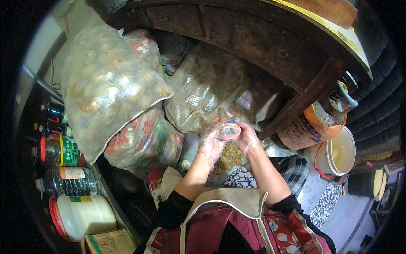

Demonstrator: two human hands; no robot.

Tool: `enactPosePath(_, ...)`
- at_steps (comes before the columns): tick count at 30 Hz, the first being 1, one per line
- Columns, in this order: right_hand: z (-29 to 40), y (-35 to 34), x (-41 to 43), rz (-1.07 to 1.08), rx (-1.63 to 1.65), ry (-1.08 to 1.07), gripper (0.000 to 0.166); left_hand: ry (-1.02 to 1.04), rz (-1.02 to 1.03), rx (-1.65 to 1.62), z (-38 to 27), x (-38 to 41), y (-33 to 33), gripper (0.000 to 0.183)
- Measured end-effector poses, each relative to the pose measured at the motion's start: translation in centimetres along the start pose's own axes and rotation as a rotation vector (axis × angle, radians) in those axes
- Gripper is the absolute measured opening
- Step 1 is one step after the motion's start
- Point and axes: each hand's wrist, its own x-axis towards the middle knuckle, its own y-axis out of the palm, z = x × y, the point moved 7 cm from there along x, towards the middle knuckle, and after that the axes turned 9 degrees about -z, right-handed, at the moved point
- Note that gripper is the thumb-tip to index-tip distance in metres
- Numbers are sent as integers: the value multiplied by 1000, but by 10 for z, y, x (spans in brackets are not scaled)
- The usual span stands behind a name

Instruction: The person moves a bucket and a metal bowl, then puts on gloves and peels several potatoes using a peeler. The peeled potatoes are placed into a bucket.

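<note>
Both of my hands wear thin clear plastic gloves and meet in front of me around a small round item with an orange and blue printed label (228, 130); its exact kind is not clear. My left hand (211, 144) holds its left side, with the fingers closed around the edge. My right hand (246, 136) grips it from the right. A dark rounded tip (222, 114) shows just beyond it. Below the hands, a heap of light brown scraps or peelings (231, 157) lies low between my knees.
A large translucent woven sack (104, 79) bulges at the left, on red-printed bags (139, 139). Another plastic sack (203, 85) sits under the dark table (253, 38). Bottles (60, 150) and a jar (85, 216) line the left. An orange bag (298, 133) and white bucket (341, 152) stand right.
</note>
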Motion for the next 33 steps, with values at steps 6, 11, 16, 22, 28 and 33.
enactPosePath(6,5,19,-17,64,-279,-138,30,-126,-98,3,7,0,-13,28)
enactPosePath(11,27,15,-24,51,-456,-354,16,202,-94,749,-14,-42,42,25)
enactPosePath(16,30,15,-38,-13,-716,-549,7,795,-270,1128,-53,-19,10,20)
enactPosePath(22,45,70,-104,100,-1449,-1294,21,1093,-400,1261,-66,-17,-3,14)
enactPosePath(28,44,66,-86,-52,-1608,-1323,24,835,-26,1278,-29,-27,33,13)
enactPosePath(33,44,14,-30,93,-840,-551,10,536,-32,946,-42,-39,45,22)
